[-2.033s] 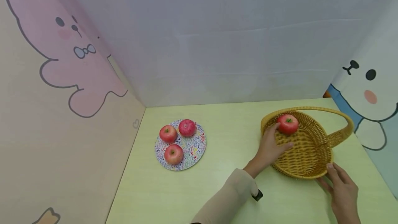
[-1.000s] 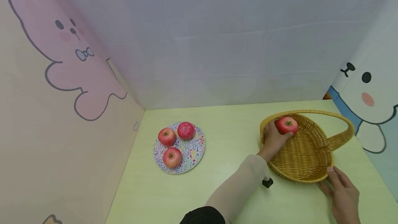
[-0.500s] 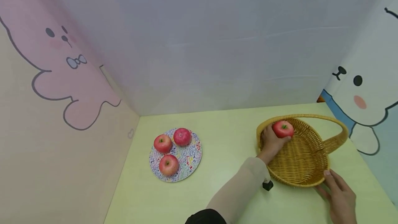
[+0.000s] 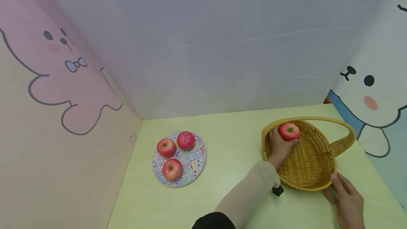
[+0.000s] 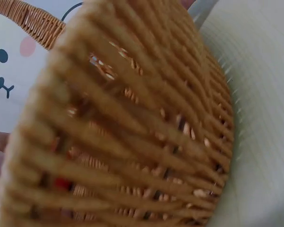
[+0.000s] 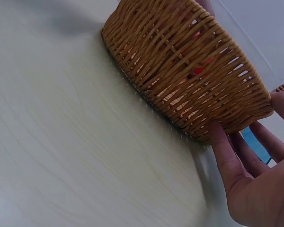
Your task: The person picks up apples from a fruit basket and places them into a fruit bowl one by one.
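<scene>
A wicker basket with an arched handle stands at the right of the table in the head view. Inside it, near the far left wall, my left hand grips a red apple, thumb on the near side and fingers on the left. My right hand holds the basket's near right rim. In the right wrist view, the right hand has its thumb at the rim and fingers against the outer wall. The basket's woven side fills the left wrist view and hides most of the left hand.
To the left lies a round patterned plate bearing three apples: one apple, another apple and a nearer apple. A pale back wall and printed side panels enclose the light table.
My left hand has reached farther into the basket and closed its fingers and thumb around the apple. The right hand stays at the rim. The head view has shifted slightly.
</scene>
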`<act>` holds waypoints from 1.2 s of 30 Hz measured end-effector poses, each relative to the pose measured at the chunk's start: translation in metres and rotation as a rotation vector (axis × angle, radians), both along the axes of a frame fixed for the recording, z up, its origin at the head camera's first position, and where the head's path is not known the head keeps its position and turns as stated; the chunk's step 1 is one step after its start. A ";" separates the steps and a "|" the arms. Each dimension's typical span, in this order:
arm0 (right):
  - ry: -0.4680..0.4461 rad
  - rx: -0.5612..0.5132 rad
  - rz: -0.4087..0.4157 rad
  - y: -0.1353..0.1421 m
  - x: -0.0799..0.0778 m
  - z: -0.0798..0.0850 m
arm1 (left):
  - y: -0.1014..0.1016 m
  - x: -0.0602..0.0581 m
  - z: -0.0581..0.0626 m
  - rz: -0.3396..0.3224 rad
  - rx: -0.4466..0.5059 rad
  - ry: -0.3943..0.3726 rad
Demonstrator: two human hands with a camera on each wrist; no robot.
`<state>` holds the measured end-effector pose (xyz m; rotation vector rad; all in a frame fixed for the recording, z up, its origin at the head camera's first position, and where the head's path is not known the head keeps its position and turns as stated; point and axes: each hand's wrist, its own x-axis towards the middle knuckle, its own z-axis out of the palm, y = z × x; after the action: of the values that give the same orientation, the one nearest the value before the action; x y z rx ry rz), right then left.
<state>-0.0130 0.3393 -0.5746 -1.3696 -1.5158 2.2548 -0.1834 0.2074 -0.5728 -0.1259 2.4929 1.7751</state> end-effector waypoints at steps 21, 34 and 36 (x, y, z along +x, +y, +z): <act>-0.009 0.031 -0.011 -0.005 -0.003 0.006 | 0.017 0.004 -0.002 0.147 -0.003 0.091; 0.071 -0.005 -0.035 -0.004 0.002 0.007 | 0.009 0.012 0.007 0.103 -0.002 0.147; 0.065 -0.003 -0.033 -0.004 0.002 0.006 | 0.006 0.014 0.010 0.080 0.009 0.140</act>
<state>-0.0106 0.3355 -0.5688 -1.2992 -1.4597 2.2595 -0.1692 0.2138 -0.5625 -0.1053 2.6097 1.8883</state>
